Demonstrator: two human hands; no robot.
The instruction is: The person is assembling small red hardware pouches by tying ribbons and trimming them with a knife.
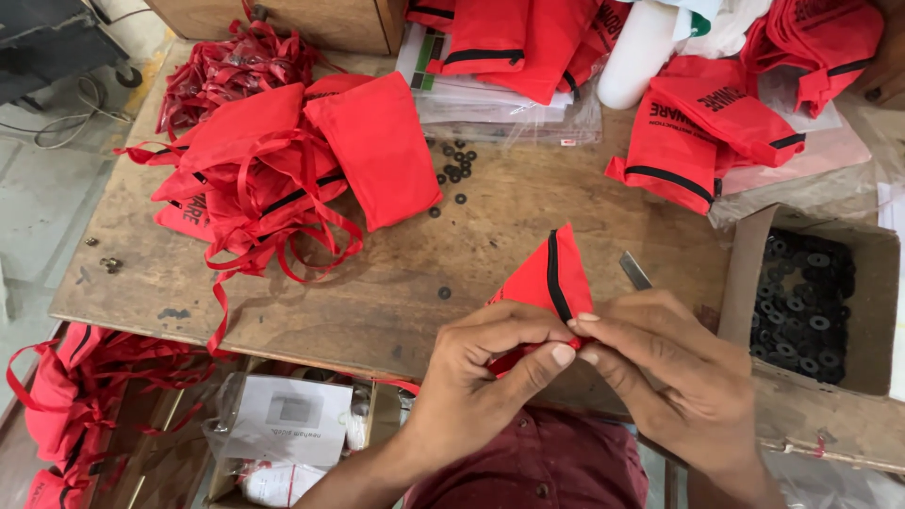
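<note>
**Both hands pinch a red zip pouch at the near table edge**

Nearest the camera, the left hand (481, 377) and the right hand (674, 377) meet over the near edge of the wooden table (377, 292). Both are closed on the lower end of a small red pouch (539, 278) with a black zip; thumbs and forefingers pinch it together, and the fingers hide whatever lies between them, so the pouch's bottom corner cannot be made out. The pouch stands tilted upward from the hands, its point toward the table's middle. Just beyond the right hand, a thin metal blade (634, 270) pokes out, its lower part hidden behind the fingers.

To the right, an open cardboard box (745, 273) holds black rings (801, 306); its far side is cut off by the frame edge. Below the table on the left, a clear bag with a white label (283, 419) and more red fabric sit in shadow, hard to read.

Farther out, loose black washers (454, 168) dot the tabletop beside a heap of red pouches and ribbons (264, 170). At the far edge, more red pouches (702, 132) and a white roll (636, 52) are cropped by the top of the view
</note>
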